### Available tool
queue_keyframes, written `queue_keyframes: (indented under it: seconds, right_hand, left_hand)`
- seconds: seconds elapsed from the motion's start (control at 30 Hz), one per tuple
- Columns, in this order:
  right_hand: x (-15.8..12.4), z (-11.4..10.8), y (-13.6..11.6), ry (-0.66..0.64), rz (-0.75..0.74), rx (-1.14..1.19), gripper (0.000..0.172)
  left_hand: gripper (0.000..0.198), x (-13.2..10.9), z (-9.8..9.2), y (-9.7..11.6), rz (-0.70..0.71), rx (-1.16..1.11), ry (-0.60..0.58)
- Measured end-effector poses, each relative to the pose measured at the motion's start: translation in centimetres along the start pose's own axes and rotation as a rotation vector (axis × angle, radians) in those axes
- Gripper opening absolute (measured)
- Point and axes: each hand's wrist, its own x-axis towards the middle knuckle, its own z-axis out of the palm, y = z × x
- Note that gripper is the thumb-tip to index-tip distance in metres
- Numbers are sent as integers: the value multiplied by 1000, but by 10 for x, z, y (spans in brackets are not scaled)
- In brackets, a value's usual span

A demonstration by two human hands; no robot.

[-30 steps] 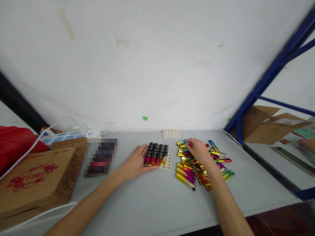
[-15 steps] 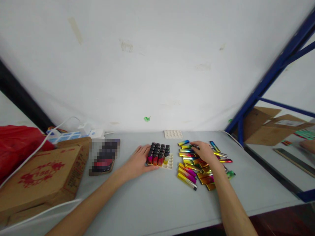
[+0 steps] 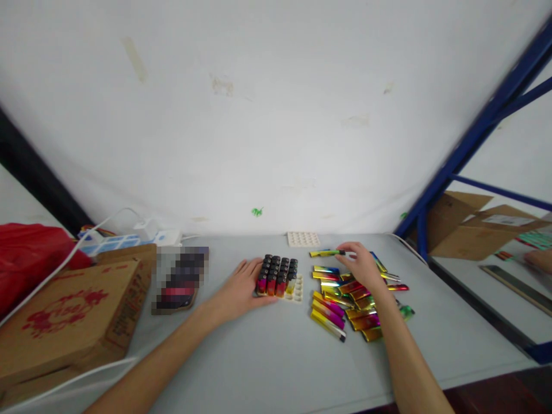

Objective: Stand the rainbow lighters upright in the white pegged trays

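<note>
My left hand (image 3: pixel 237 294) grips the left side of a white lighter tray (image 3: pixel 298 294), thumb along the front and fingers behind. Several black-topped lighters (image 3: pixel 276 276) stand upright in it, with red, pink and yellow bodies; the tray's right-hand holes show bare. My right hand (image 3: pixel 361 265) pinches the dark end of a shiny yellow-green lighter (image 3: pixel 324 253), which points left. A bit of blue shows along its far edge; I cannot tell whether that is a second lighter. Below the hand lies a loose pile of metallic lighters (image 3: pixel 338 290), partly hidden by my right forearm.
Another white tray (image 3: pixel 303 238) lies against the wall. On the left are a pixelated dark item (image 3: pixel 181 282), a cardboard box (image 3: pixel 73 316), a red bag (image 3: pixel 34 253) and white cables. A blue frame (image 3: pixel 448 167) bounds the right side, with an open carton (image 3: pixel 478 224) and another person's hand (image 3: pixel 539 257) beyond.
My right hand has taken hold of the yellow-green lighter's end and drawn it slightly back, away from the pile. My left hand stays on the tray. The whole view has shifted slightly.
</note>
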Motion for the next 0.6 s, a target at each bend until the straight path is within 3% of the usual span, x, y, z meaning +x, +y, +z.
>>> queue_keyframes:
  seconds: [0.1,0.2,0.27,0.5,0.6]
  right_hand:
    - [-2,7,-16,44,114,361,58]
    - [-8,18,-36,24,206,668,63]
    - [-13,28,-49,-23,245,754,67]
    - [-30,64,-78,-324,171,636,69]
    - [-35,73,-80,-365,82,486,66]
  left_hand:
    - [89,0,-1,1,-5,-7,3]
    - [90,2,-3,2,-17,-22,2]
    - [89,2,-4,4,-22,-34,-12]
    - [82,4,-6,13,-17,-55,39]
    - [76,4,-4,19,-26,-53,94]
